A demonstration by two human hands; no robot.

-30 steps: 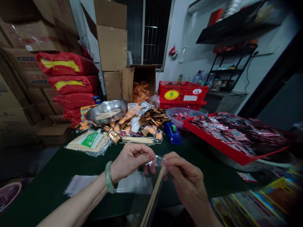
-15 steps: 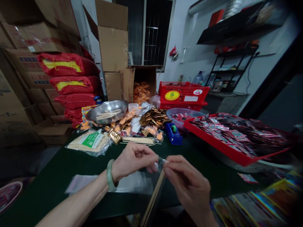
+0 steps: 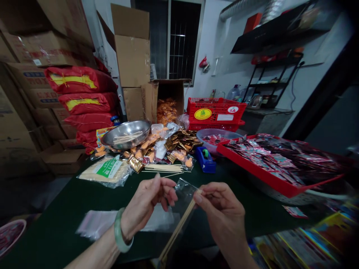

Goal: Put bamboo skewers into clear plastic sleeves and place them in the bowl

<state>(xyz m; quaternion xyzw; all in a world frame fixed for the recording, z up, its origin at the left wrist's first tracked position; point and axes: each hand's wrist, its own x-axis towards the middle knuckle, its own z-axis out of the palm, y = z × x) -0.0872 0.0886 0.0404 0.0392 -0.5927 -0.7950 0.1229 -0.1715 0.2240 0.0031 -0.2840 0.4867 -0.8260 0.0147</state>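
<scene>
Cluttered dark green table (image 3: 56, 228), right hand (image 3: 224, 213) fingers pinching bamboo skewers (image 3: 178, 231) in a clear sleeve (image 3: 183, 190), tips slanting up-right, left hand (image 3: 148, 203) fingers loosely open beside

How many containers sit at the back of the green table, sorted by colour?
Silver: 1, the metal bowl holding sticks.
Red: 2, the mesh crate and the tray of sachets.
Clear: 1, the plastic bowl.
Brown: 1, the open carton of orange packets.
Total: 5.

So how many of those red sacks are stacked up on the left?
4 show: the top red sack, a second under it, a third below, and part of a fourth at the bottom. More may be hidden behind.
</scene>
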